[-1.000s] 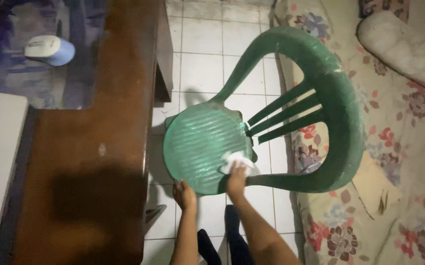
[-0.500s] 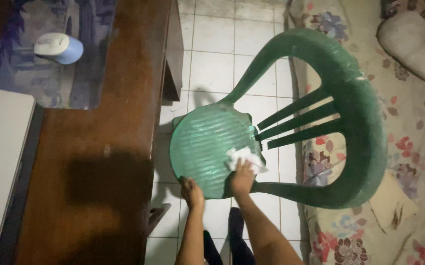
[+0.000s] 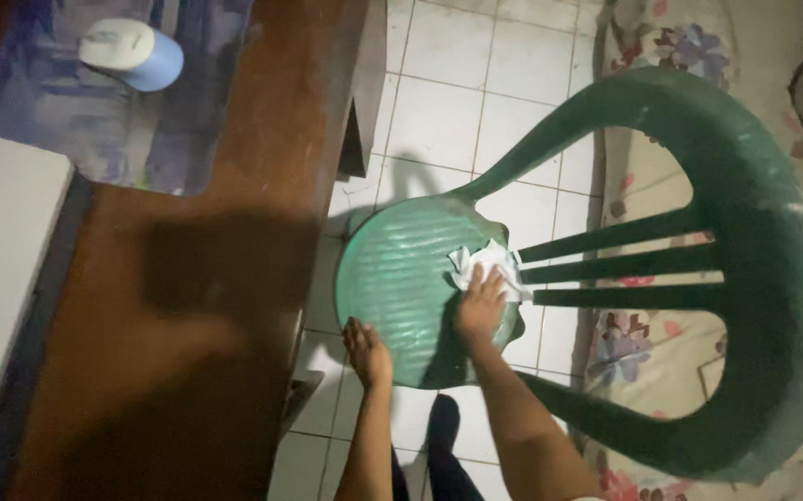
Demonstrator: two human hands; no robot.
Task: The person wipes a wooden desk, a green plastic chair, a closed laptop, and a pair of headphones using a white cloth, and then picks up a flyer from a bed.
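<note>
Both forearms are bare — no sleeves, watch or bracelets show on either. The left hand [image 3: 365, 351] and right hand [image 3: 480, 303] wear no gloves or rings. Below them, dark trouser legs [image 3: 434, 445] — details too dim to tell.

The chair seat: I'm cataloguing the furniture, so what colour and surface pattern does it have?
Green, with ribbed ridges running across the chair seat, seen in the head view.

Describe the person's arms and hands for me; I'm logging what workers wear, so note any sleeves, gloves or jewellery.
Both forearms are bare up to the bottom edge of the picture: no sleeves show. The left hand and right hand wear no gloves. No watch, bracelet or ring is visible, though the light is dim and fine detail on the fingers is hard to make out.
</note>
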